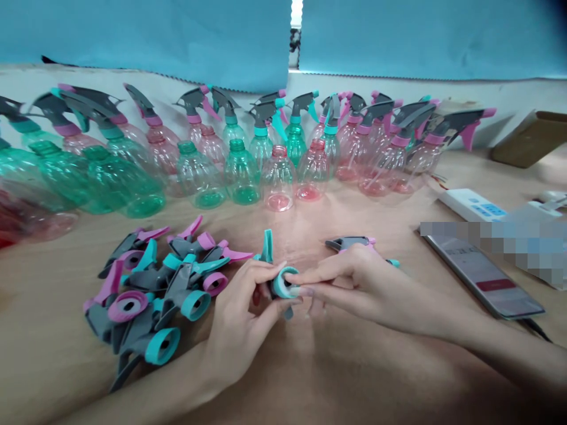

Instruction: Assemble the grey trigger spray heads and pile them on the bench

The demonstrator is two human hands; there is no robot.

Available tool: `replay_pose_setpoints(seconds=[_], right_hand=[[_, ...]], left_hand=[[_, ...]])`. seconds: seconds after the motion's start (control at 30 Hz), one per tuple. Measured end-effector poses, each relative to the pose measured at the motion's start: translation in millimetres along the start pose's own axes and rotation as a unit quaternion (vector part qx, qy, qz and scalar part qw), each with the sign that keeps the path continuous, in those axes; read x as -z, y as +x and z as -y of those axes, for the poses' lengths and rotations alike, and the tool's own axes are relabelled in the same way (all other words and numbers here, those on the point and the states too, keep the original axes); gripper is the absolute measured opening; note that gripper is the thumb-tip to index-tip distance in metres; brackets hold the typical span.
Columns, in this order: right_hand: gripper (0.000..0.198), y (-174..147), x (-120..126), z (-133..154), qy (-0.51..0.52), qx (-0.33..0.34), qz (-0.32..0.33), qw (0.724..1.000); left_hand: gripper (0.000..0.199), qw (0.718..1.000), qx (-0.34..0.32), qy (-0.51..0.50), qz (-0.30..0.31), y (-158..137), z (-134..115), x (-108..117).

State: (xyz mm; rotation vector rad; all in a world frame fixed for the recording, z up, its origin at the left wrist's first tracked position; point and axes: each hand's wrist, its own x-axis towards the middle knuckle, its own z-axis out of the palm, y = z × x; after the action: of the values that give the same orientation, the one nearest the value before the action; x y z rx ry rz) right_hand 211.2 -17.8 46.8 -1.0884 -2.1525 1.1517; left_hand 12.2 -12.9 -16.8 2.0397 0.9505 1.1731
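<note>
My left hand (241, 316) is closed around a grey trigger spray head with a teal collar (283, 283), its round opening turned towards my right hand. The teal trigger (267, 247) sticks up behind my left fingers. My right hand (354, 283) has its index finger and thumb drawn together at the collar's mouth, touching it; whatever is between them is hidden. To the left of my left hand lies a pile of grey spray heads (166, 289) with pink and teal collars. Another grey and pink spray head (349, 242) lies behind my right hand, partly covered.
Clear green open bottles (243, 177) and pink open bottles (279, 183) stand across the back. Behind them are several bottles with spray heads fitted (372, 141). At right lie a phone (482, 271) with a cable, a white power strip (472, 205) and a brown box-like object (529, 139).
</note>
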Motion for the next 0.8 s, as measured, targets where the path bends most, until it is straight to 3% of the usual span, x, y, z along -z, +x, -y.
replay_pose_setpoints(seconds=[0.2, 0.43, 0.8], right_hand=[[0.014, 1.6, 2.2, -2.9, -0.074, 0.042, -0.073, 0.994], [0.010, 0.0, -5.0, -10.3, -0.137, 0.088, -0.146, 0.976], [0.003, 2.0, -6.7, -9.0, -0.040, 0.015, -0.132, 0.990]], left_hand=[[0.022, 0.999, -0.031, -0.014, 0.037, 0.1, -3.9, 1.1], [0.017, 0.997, 0.026, -0.056, 0.039, 2.1, -3.4, -1.3], [0.019, 0.998, -0.003, -0.039, 0.053, 2.1, -5.1, -0.5]])
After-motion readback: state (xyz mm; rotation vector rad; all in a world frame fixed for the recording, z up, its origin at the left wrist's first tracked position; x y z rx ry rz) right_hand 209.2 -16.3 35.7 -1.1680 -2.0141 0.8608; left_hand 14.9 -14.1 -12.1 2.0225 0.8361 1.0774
